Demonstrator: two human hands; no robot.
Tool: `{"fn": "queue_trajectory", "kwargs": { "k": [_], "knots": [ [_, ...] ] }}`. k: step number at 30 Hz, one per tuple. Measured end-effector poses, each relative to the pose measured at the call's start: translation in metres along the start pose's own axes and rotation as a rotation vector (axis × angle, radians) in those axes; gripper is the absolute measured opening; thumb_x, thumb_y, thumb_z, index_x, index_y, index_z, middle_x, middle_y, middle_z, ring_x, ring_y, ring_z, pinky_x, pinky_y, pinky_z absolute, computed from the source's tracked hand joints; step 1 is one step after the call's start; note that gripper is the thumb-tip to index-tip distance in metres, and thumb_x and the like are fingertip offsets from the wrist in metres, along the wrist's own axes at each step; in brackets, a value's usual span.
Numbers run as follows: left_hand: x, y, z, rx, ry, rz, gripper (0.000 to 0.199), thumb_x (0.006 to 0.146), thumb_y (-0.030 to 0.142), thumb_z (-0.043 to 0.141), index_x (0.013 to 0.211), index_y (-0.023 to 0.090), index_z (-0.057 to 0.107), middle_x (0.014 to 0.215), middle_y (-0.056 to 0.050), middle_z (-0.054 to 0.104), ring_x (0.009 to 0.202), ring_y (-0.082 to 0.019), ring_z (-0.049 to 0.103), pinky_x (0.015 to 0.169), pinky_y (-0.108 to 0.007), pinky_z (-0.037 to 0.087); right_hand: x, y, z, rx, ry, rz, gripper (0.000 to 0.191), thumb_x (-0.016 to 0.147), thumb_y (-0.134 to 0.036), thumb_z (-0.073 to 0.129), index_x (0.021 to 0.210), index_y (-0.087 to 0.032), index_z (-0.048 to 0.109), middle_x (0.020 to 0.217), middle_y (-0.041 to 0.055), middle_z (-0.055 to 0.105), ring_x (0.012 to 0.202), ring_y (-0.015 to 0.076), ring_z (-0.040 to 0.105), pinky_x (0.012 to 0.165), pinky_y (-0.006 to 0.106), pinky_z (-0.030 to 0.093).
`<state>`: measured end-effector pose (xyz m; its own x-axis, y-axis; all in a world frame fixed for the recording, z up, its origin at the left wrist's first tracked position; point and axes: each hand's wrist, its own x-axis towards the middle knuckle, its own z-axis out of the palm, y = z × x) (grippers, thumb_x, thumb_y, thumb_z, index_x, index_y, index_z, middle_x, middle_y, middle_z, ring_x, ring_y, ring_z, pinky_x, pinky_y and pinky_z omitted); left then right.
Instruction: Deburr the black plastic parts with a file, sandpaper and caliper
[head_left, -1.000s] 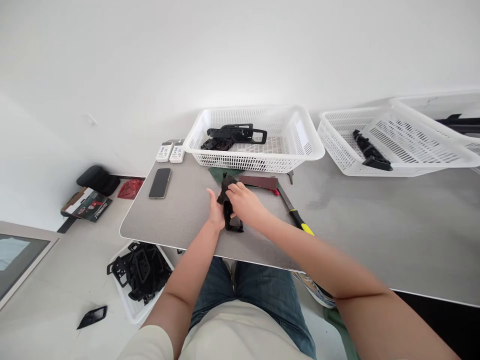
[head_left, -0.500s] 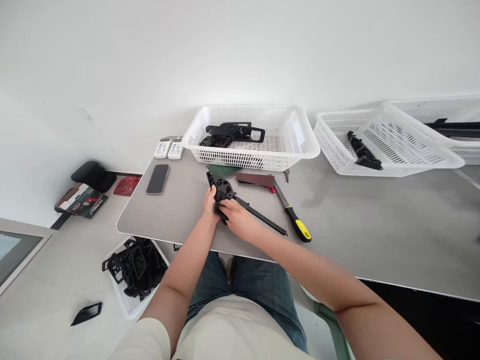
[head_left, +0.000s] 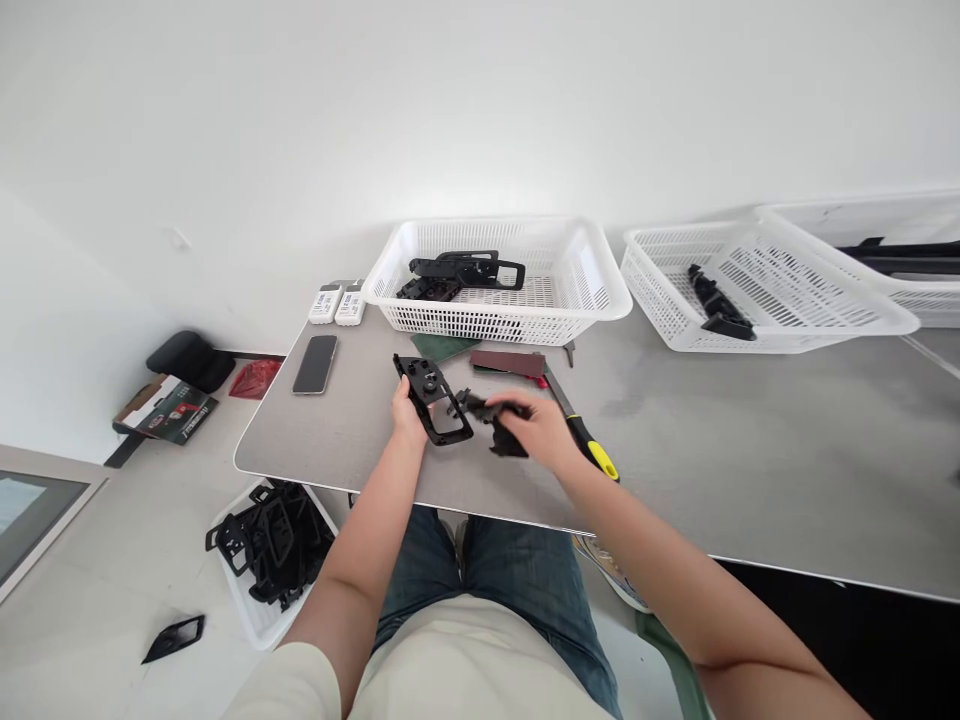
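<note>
My left hand (head_left: 407,415) grips a flat black plastic frame (head_left: 433,398) with round bosses and a rectangular opening. My right hand (head_left: 536,432) holds a separate, irregular black plastic piece (head_left: 501,430), its end reaching towards the frame without clearly touching it. Just beyond my hands lie a dark red abrasive strip (head_left: 508,364) and a green pad (head_left: 442,347). A metal file with a yellow-and-black handle (head_left: 591,449) lies close to my right hand, on the grey table (head_left: 352,430).
A white basket (head_left: 480,322) of black parts stands at the table's back, with a second basket (head_left: 675,312) to the right. A phone (head_left: 315,364) and two remotes (head_left: 334,303) lie at the left. Below the table edge, a white crate (head_left: 255,625) holds black parts.
The black assembly has separated into two pieces. My left hand keeps the frame, while my right hand has moved rightward with the other piece. The long black strip beside my hands no longer shows.
</note>
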<state>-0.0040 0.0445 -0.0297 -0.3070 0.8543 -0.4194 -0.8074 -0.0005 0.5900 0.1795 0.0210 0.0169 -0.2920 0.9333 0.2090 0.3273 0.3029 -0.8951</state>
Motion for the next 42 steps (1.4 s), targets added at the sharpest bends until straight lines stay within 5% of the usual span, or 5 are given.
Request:
{"fn": "queue_trajectory", "kwargs": {
  "k": [2, 23, 32, 37, 42],
  "knots": [
    [0.001, 0.002, -0.001, -0.001, -0.007, -0.012, 0.025, 0.084, 0.038, 0.055, 0.087, 0.015, 0.062, 0.065, -0.002, 0.062, 0.05, -0.011, 0.055, 0.05, -0.022, 0.042, 0.01, -0.001, 0.001, 0.002, 0.122, 0.024, 0.023, 0.075, -0.016, 0.048, 0.087, -0.021, 0.067, 0.099, 0.0057, 0.069, 0.096, 0.0216, 0.063, 0.085, 0.037, 0.049],
    [0.002, -0.001, -0.003, -0.068, 0.146, 0.112, 0.026, 0.084, 0.039, 0.05, 0.085, 0.015, 0.059, 0.06, -0.001, 0.054, 0.046, -0.011, 0.049, 0.045, -0.021, 0.034, -0.035, 0.013, 0.053, -0.323, -0.086, -0.346, 0.038, 0.066, 0.003, 0.038, 0.091, -0.016, 0.062, 0.1, 0.0127, 0.063, 0.092, 0.0238, 0.056, 0.084, 0.044, 0.049],
    [-0.007, 0.017, 0.007, -0.064, 0.195, 0.15, 0.021, 0.085, 0.03, 0.044, 0.076, 0.015, 0.056, 0.054, 0.002, 0.05, 0.041, -0.009, 0.046, 0.04, -0.019, 0.03, 0.012, 0.024, -0.028, -0.467, 0.105, -0.189, 0.034, 0.073, -0.006, 0.042, 0.094, -0.02, 0.065, 0.097, 0.0094, 0.065, 0.099, 0.0269, 0.056, 0.089, 0.046, 0.045],
    [-0.018, 0.014, 0.013, 0.023, 0.077, 0.033, 0.022, 0.083, 0.029, 0.044, 0.071, 0.016, 0.057, 0.049, 0.002, 0.05, 0.039, -0.009, 0.046, 0.038, -0.019, 0.03, 0.03, 0.024, -0.038, -0.753, -0.067, -0.068, 0.045, 0.073, -0.014, 0.053, 0.117, -0.016, 0.059, 0.122, 0.0171, 0.056, 0.113, 0.0356, 0.048, 0.091, 0.05, 0.04],
    [-0.027, 0.014, 0.015, 0.076, -0.05, -0.005, 0.036, 0.082, 0.05, 0.051, 0.082, 0.015, 0.063, 0.059, -0.002, 0.061, 0.046, -0.013, 0.055, 0.044, -0.023, 0.042, 0.009, 0.019, -0.005, -0.789, -0.354, 0.048, 0.03, 0.073, -0.016, 0.059, 0.103, -0.014, 0.064, 0.098, 0.0162, 0.063, 0.094, 0.0296, 0.059, 0.077, 0.037, 0.046]
  ]
}}
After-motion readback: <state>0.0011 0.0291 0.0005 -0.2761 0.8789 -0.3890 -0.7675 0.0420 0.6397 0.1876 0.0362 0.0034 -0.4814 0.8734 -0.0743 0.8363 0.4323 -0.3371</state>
